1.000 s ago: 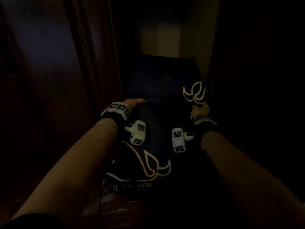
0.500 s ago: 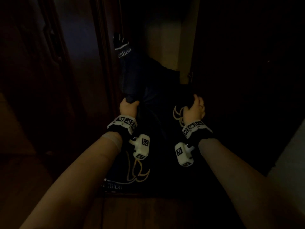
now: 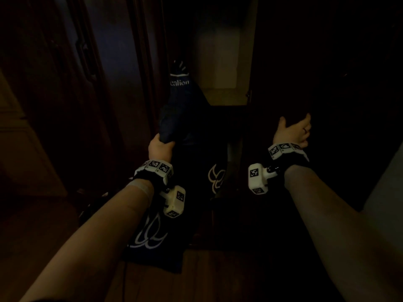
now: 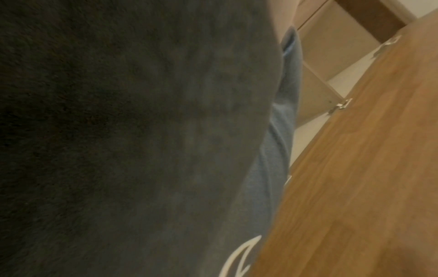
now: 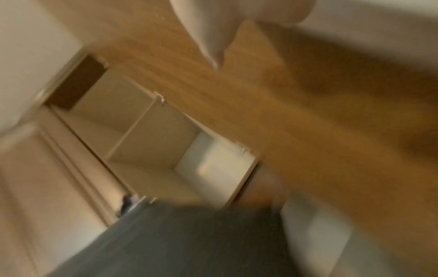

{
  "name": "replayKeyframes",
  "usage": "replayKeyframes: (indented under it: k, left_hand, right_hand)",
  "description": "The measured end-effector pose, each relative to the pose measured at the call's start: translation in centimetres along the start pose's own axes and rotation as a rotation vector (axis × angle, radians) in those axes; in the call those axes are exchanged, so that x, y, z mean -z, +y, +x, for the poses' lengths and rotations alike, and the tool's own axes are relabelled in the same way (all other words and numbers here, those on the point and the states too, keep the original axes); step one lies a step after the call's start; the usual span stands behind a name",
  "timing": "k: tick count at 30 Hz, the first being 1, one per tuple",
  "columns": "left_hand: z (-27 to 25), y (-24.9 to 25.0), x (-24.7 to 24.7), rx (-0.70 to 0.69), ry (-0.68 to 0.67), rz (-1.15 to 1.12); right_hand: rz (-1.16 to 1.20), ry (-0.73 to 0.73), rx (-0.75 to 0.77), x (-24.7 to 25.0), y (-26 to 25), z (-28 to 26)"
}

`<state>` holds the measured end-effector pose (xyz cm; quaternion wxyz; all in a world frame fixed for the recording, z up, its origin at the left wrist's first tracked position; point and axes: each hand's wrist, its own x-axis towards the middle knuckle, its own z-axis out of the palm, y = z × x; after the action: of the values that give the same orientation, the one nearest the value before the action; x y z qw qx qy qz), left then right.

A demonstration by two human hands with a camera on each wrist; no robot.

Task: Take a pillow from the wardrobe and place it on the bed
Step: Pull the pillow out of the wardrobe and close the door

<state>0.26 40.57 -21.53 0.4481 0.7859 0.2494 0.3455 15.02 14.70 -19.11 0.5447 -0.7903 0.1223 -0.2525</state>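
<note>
A dark navy pillow (image 3: 178,118) with white leaf motifs and lettering stands nearly upright in front of the open wardrobe (image 3: 222,79). My left hand (image 3: 162,142) grips a bunched fold of it at mid-height; its lower end hangs by my forearm. The pillow's cloth (image 4: 118,131) fills most of the left wrist view, hiding the fingers. My right hand (image 3: 294,125) is off the pillow, fingers spread and relaxed against the dark wardrobe door (image 3: 327,83). The blurred right wrist view shows the pillow (image 5: 189,243) low and the pale shelves (image 5: 154,131) behind.
The scene is very dark. A closed wooden wardrobe door (image 3: 65,105) stands on the left. Brown door panel (image 4: 355,168) runs close beside the pillow. A pale surface (image 3: 388,192) shows at the right edge. Wooden floor (image 3: 239,280) lies below.
My right hand has let go of the pillow and moved right to the door. The pillow has come out of the wardrobe, held by my left hand alone.
</note>
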Motion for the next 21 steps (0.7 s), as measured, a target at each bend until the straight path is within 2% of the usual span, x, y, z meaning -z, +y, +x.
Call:
replayKeyframes:
  k: [4, 10, 13, 17, 21]
  left_hand:
    - [-0.1, -1.6, 0.6, 0.037, 0.06, -0.11]
    - [0.5, -2.7, 3.1, 0.089, 0.15, -0.128]
    - [0.8, -3.6, 4.6, 0.119, 0.185, -0.117]
    - [1.5, -4.1, 6.4, 0.151, 0.205, -0.076]
    - [2.8, -4.9, 8.0, 0.136, 0.257, -0.005]
  right_hand:
    - [-0.055, 0.033, 0.078, -0.1, 0.5, 0.3]
    - [0.043, 0.049, 0.247, -3.3, -0.4, -3.1]
    - [0.086, -0.04, 0.323, -5.2, -1.2, -4.9]
    - [0.05, -0.244, 0.413, -7.6, -3.0, -6.7]
    - [0.057, -0.412, 0.399, -10.6, -5.2, -8.2]
